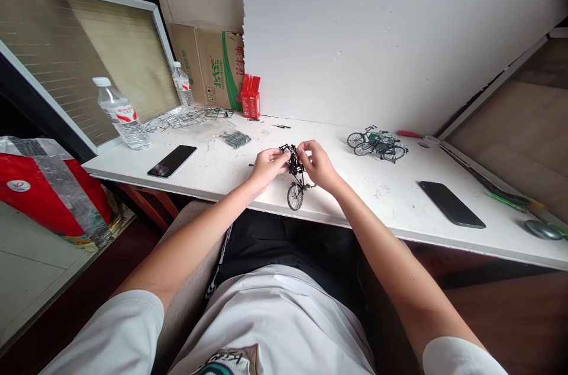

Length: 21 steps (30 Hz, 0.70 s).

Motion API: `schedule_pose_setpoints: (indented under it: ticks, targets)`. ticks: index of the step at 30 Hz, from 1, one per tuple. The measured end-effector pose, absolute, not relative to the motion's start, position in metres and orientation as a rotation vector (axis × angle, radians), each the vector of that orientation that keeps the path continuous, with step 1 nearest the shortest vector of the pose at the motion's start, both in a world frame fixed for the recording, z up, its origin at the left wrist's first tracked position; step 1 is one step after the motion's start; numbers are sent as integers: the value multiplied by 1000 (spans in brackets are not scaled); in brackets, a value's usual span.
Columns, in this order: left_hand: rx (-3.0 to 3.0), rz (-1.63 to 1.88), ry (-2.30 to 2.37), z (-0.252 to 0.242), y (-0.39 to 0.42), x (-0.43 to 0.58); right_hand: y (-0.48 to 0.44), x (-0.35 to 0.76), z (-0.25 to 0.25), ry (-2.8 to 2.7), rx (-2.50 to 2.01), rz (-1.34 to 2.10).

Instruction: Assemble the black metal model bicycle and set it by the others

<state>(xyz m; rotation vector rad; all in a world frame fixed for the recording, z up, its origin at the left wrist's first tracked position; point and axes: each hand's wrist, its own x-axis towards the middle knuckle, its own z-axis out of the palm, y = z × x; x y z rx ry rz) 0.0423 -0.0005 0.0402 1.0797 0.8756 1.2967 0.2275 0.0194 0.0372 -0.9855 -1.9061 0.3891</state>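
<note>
Head: model bicycle (294, 165) between fingers (278, 158)

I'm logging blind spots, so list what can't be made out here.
In the head view:
Black model bicycle: upper part partly hidden by the left hand and right hand.
Right hand's exact grip: too small to read.
Green pieces: too small to tell apart.
Shirt emblem: cut off by the bottom edge.

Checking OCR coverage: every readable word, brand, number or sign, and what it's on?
"花生油": red, cardboard box.
"北大荒": green, same box; smaller print there unreadable.
"Ki…": shirt patch; rest unclear.
Front bottle, rear bottle: label lettering too blurred.
Red carton: print too small.
Red bag: round white sign, no legible words.
</note>
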Motion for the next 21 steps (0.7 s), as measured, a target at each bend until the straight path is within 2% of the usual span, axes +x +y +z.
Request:
schedule_pose_setpoints:
  ticks: [8,21]
  targets:
    - [1100,1286,892,44,-4,44,14,235,51,-2037,-845,240]
    - [1043,1263,851,48,-9,43,7,233,59,-2048,-845,277]
